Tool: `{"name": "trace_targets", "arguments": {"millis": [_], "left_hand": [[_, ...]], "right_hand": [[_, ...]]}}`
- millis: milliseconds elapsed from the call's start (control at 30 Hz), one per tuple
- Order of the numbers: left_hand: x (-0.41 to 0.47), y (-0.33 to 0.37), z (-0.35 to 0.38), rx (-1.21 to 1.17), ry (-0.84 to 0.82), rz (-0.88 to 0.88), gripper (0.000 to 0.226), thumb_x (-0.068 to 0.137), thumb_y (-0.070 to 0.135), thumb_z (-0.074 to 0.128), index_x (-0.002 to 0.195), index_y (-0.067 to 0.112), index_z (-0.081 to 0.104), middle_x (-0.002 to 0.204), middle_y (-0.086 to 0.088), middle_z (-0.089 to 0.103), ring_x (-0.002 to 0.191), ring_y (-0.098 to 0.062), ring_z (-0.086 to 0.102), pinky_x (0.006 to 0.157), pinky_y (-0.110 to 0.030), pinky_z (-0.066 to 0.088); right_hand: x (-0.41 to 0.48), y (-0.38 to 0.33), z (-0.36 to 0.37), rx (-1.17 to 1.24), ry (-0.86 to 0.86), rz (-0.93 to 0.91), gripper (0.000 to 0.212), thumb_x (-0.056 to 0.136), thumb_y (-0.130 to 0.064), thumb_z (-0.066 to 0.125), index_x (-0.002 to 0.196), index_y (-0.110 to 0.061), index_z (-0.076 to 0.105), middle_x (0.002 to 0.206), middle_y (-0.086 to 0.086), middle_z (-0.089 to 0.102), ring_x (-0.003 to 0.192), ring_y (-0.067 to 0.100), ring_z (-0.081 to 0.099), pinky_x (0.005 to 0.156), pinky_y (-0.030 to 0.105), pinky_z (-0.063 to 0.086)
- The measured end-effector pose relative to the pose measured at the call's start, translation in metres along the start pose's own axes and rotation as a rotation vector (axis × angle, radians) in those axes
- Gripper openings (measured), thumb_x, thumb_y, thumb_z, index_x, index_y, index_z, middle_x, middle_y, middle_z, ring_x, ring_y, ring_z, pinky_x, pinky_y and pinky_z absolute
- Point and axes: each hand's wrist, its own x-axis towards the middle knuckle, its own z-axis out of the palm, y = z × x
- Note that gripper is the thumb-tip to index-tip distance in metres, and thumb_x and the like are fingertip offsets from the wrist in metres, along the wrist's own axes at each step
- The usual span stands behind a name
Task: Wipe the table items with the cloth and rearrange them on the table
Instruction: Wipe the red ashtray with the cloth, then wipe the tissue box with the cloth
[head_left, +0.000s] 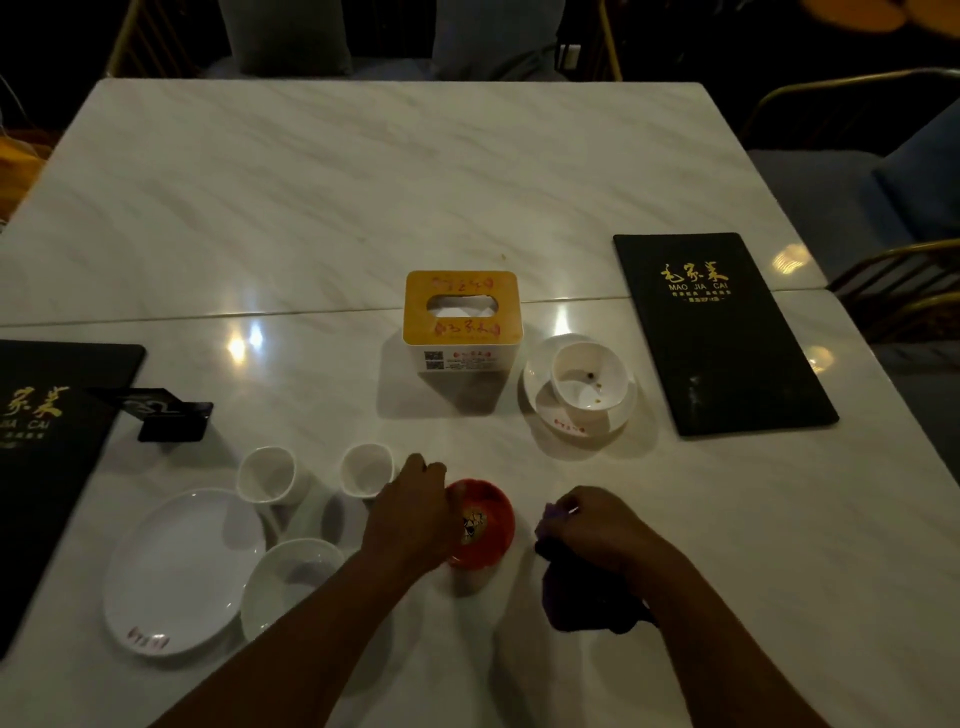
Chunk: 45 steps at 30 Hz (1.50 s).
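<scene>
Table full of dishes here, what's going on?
A person is tidying a white table. Their left hand grips the rim of a small red bowl, while the right hand holds a bunched dark cloth just beside it, apart from the bowl. Two white cups and a plate sit to the left; a tissue box and a crumb-flecked white bowl stand behind.

My left hand (410, 514) grips the red bowl (491, 525) by its rim on the table (311, 182); my right hand (597, 525) holds the cloth (582, 597) just beside it. The box (461, 322) stands behind.
</scene>
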Motion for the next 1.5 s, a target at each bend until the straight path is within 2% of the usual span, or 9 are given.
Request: {"name": "trace_targets", "arguments": {"millis": [267,533,633,700,767,867,1033,1233,1500], "left_hand": [[0.073,0.004,-0.075,-0.365,0.291,-0.055,0.039,0.093,0.029,0.064,0.128,0.013,0.06,0.107,-0.009,0.063,0.092,-0.02,0.061,0.078,-0.028,0.047],[0.161,-0.009,-0.092,-0.766,0.144,-0.365,0.055,0.097,0.037,0.054,0.147,0.019,0.041,0.146,-0.012,0.049,0.128,-0.03,0.051,0.106,-0.044,0.045],[0.182,-0.018,-0.084,-0.835,0.085,-0.431,0.056,0.099,0.041,0.052,0.149,0.02,0.04,0.153,-0.009,0.041,0.133,-0.032,0.047,0.108,-0.049,0.044],[0.191,-0.023,-0.078,-0.909,0.04,-0.467,0.054,0.099,0.046,0.049,0.145,0.019,0.045,0.149,-0.009,0.047,0.129,-0.032,0.05,0.106,-0.05,0.046],[0.196,-0.024,-0.073,-0.98,-0.005,-0.494,0.048,0.1,0.048,0.046,0.136,0.017,0.052,0.136,-0.009,0.056,0.118,-0.03,0.056,0.101,-0.049,0.049],[0.198,-0.027,-0.065,-1.04,-0.051,-0.468,0.044,0.103,0.047,0.041,0.134,0.018,0.053,0.129,-0.01,0.06,0.111,-0.029,0.06,0.097,-0.047,0.052],[0.19,-0.031,-0.059,-1.149,-0.025,-0.465,0.034,0.105,0.041,0.038,0.127,0.019,0.051,0.13,-0.01,0.058,0.109,-0.028,0.059,0.095,-0.046,0.051],[0.164,-0.03,-0.071,-1.326,-0.046,-0.398,0.036,0.103,0.041,0.044,0.13,0.018,0.04,0.125,-0.009,0.054,0.112,-0.032,0.059,0.092,-0.047,0.05],[0.103,-0.038,-0.098,-1.425,-0.246,-0.197,0.101,0.064,0.023,0.085,0.145,0.043,0.028,0.128,-0.017,0.061,0.111,-0.039,0.065,0.094,-0.059,0.052]], "right_hand": [[0.001,-0.039,-0.048,0.692,0.052,-0.137,0.053,0.075,-0.028,0.084,0.123,-0.019,0.062,0.106,0.006,0.074,0.094,0.023,0.072,0.088,0.043,0.057],[0.052,-0.109,-0.042,0.701,0.131,-0.176,0.09,0.085,-0.018,0.075,0.156,-0.024,0.021,0.144,0.01,0.048,0.088,0.013,0.055,0.06,0.021,0.042],[0.071,-0.12,-0.044,0.726,0.1,-0.191,0.088,0.086,-0.012,0.074,0.155,-0.024,0.021,0.116,0.004,0.061,0.076,0.007,0.058,0.05,0.015,0.047],[0.085,-0.124,-0.045,0.754,0.069,-0.181,0.095,0.08,-0.008,0.077,0.155,-0.024,0.022,0.119,0.008,0.062,0.087,0.016,0.064,0.065,0.023,0.057],[0.095,-0.126,-0.044,0.746,0.044,-0.174,0.081,0.076,-0.005,0.075,0.145,-0.025,0.038,0.119,0.011,0.064,0.097,0.024,0.067,0.079,0.034,0.058],[0.1,-0.127,-0.043,0.645,0.071,-0.239,0.04,0.08,-0.005,0.07,0.114,-0.023,0.06,0.104,0.009,0.072,0.089,0.021,0.07,0.062,0.021,0.054],[0.1,-0.122,-0.038,0.62,0.068,-0.299,0.04,0.077,-0.009,0.07,0.112,-0.026,0.064,0.092,0.006,0.075,0.089,0.026,0.073,0.08,0.038,0.06],[0.083,-0.115,-0.034,0.636,0.056,-0.395,0.044,0.08,-0.001,0.064,0.117,-0.026,0.063,0.093,0.007,0.075,0.087,0.023,0.073,0.078,0.033,0.06],[0.028,-0.081,-0.042,0.549,0.069,-0.465,0.041,0.089,-0.006,0.064,0.12,-0.033,0.065,0.095,0.004,0.075,0.092,0.017,0.072,0.075,0.021,0.056]]}}
